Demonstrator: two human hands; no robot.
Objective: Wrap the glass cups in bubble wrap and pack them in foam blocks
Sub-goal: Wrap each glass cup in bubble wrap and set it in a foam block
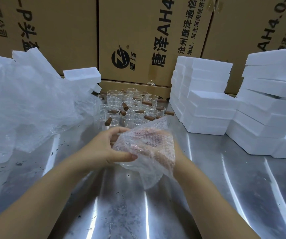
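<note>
Both my hands are closed on one bundle over the table. My left hand [107,147] pinches the wrap [149,149] at its near left edge, thumb on top, fingers curled behind. My right hand [157,152] is under the sheet and shows only as a blur through the bubbles; it appears cupped around the load, though I cannot tell how tightly. A glass rim shows at the lower edge of the bundle, so I judge a cup [130,165] is inside, partly covered, with a loose flap of wrap hanging toward me.

Handling assessment: the cup is thin glass, light, rigid and breakable, and slick wherever it is bare. The wrap is soft and gives no shape of its own. The safe hold is around the body of the cup through the wrap, palm under the base, not by the flap or by any handle.

Beyond the bundle, unwrapped cups [130,107] with brown handles stand crowded together at the back of the table, close enough to knock. A heap of spare wrap [26,107] lies to the left. Stacks of foam blocks [207,104] stand to the right, well apart from my hands. The steel table [156,213] is bare and hard under the bundle. Cartons [138,31] line the back.
</note>
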